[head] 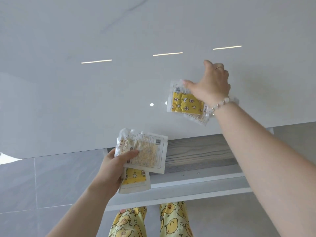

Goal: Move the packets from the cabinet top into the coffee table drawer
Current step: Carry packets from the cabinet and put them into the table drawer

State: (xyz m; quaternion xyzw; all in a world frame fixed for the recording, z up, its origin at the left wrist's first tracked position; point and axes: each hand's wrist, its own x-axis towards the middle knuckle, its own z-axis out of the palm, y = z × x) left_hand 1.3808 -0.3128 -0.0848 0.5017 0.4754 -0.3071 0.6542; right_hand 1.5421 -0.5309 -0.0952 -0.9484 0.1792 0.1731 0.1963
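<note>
As both hands were already loaded, the carry looked begun but nothing had reached a drawer.

Left hand: the left hand (112, 170), lower middle of the frame, gripped a stack of hand-warmer packets (145, 152), thumb pressed across the printed back of the top one.

Right hand: the right hand (209, 84), right of centre, pinched two or so yellow-patterned packets (187, 103), thumb over them, fingers behind them.

Cabinet top: the glossy white cabinet top (85, 100) filled the upper frame; no loose packet showed on it.

Done: pick-up, by my reckoning, for every packet in view.

Left: the coffee table drawer was nowhere in view, so the walk and the stowing remained.
</note>
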